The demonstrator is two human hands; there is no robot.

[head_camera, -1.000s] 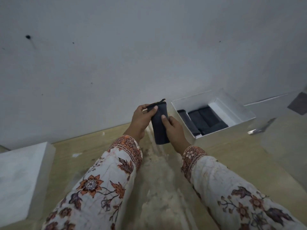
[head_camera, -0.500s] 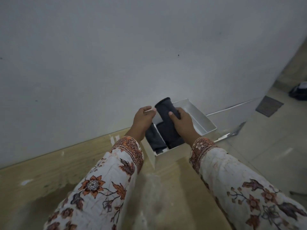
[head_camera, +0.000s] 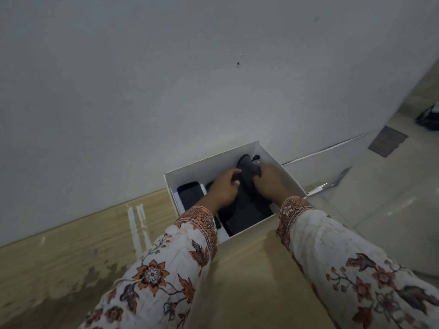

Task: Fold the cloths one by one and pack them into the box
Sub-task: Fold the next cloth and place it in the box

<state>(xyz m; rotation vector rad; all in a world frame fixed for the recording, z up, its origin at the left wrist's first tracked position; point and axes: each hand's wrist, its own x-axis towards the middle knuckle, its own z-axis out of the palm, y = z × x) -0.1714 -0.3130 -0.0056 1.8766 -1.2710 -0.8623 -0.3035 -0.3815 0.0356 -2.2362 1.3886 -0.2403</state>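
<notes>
Far left: wooden bench (head_camera: 71,262) surface, light grain, with white paint or tape streaks (head_camera: 139,222) running toward the wall (head_camera: 166,79). Wall is plain grey-white, one small dark mark (head_camera: 238,63) on it.

Left sleeve (head_camera: 161,276) – white fabric, orange and dark floral print, patterned cuff – comes up from bottom centre-left. Left hand (head_camera: 223,188) is inside the white box (head_camera: 280,160), fingers (head_camera: 234,173) curled against the left side of the dark folded cloth (head_camera: 248,176), thumb side toward the camera. Looks like a grip on the cloth edge; exact finger contact is partly hidden.

Box sits on the bench against the wall, open top, near corner toward the camera. Inside on the left: a packed dark cloth (head_camera: 190,195) lying flat next to the left wall of the box, a white strip visible beside it. More dark folded cloths (head_camera: 247,214) in the near-middle part, below the hands – count unclear, they blend together.

The cloth being handled stands up in the far-middle part of the box, top end rounded, a small loop or tag (head_camera: 256,158) sticking out at its top right. It is inside the box walls, on top of the packed ones.

Right hand (head_camera: 270,184) is on the right side of the same cloth, fingers clenched round it, thumb across the front. Right sleeve (head_camera: 344,264), same print, enters from bottom right.

Right of the box: tiled floor (head_camera: 392,210), a floor drain grille (head_camera: 387,144), a thin metal piece (head_camera: 337,180) by the bench edge, a dark object (head_camera: 430,117) at the far right edge – can't identify it.
</notes>
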